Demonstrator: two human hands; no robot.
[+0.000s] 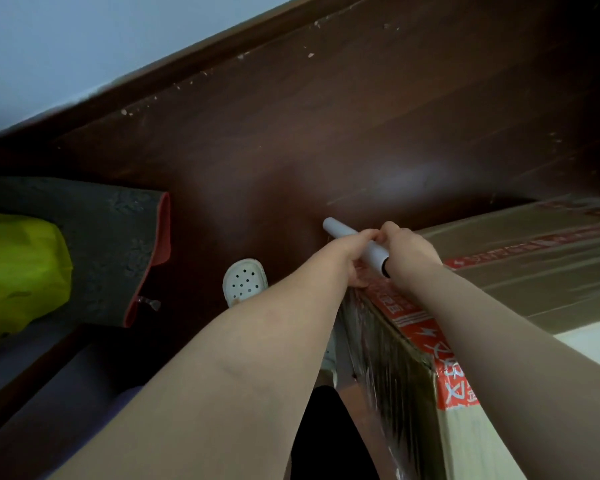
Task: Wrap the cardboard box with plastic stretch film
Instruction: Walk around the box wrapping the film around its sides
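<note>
A large cardboard box (pixel 520 271) with red printed tape fills the lower right; clear stretch film (pixel 371 362) covers its near left side in shiny wrinkles. Over the box's far left corner I hold a white roll of stretch film (pixel 343 235), tilted, its dark core end pointing towards me. My left hand (pixel 352 259) grips the roll's middle from the left. My right hand (pixel 407 252) clasps the near end of the roll. Both forearms reach in from the bottom of the head view.
Dark brown wooden floor (pixel 291 133) spreads ahead, with a skirting board and pale wall at the upper left. A white perforated clog (pixel 245 282) is beside the box. A grey mat with red edge (pixel 118 244) and a yellow-green bag (pixel 18 271) lie at the left.
</note>
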